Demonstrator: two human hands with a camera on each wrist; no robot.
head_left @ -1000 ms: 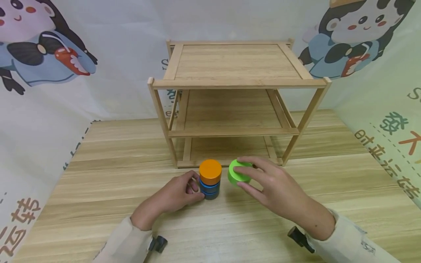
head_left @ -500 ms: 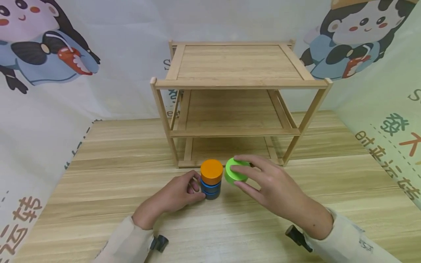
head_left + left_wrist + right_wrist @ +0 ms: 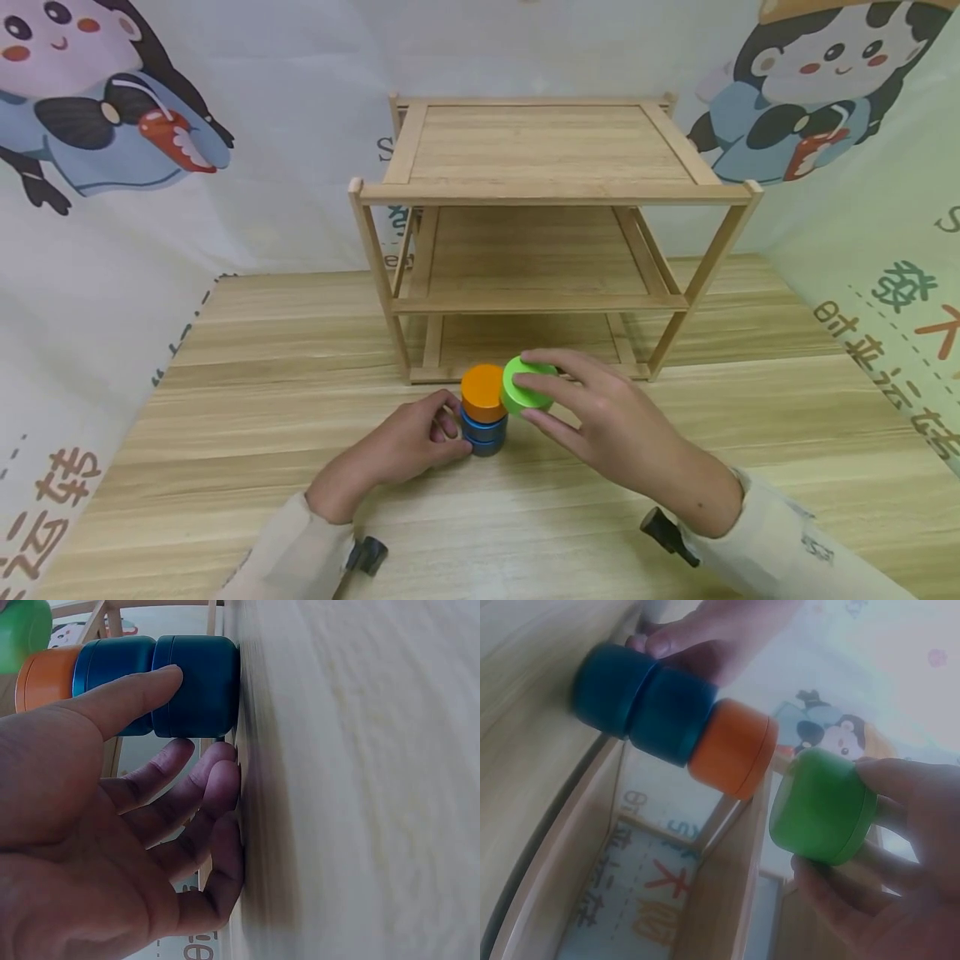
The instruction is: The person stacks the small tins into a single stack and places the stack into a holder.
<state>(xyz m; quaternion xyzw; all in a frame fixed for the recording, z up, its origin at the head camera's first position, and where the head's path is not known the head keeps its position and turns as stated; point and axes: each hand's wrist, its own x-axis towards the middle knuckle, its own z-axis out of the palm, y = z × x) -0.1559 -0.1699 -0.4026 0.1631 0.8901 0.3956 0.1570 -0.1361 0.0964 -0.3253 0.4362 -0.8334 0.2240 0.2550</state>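
Two blue jars (image 3: 196, 686) and an orange jar (image 3: 482, 392) on top form an upright stack on the wooden table. At its left side is my left hand (image 3: 416, 433), its thumb resting along the lowest blue jar and its other fingers loosely bent beside the stack. A small green jar (image 3: 823, 806) is held by the fingertips and thumb of my right hand (image 3: 611, 417). In the head view the green jar overlaps the right edge of the orange one; the right wrist view shows it just above the orange jar's top, with a narrow gap.
A wooden three-tier rack (image 3: 555, 192) stands right behind the stack, its front bottom rail close to the jars. Printed white cloth (image 3: 300, 125) hangs behind and along both sides of the table (image 3: 285, 350).
My right hand has moved left and slightly up with the green jar, from beside the stack to the orange jar's edge. The left hand stays at the stack.
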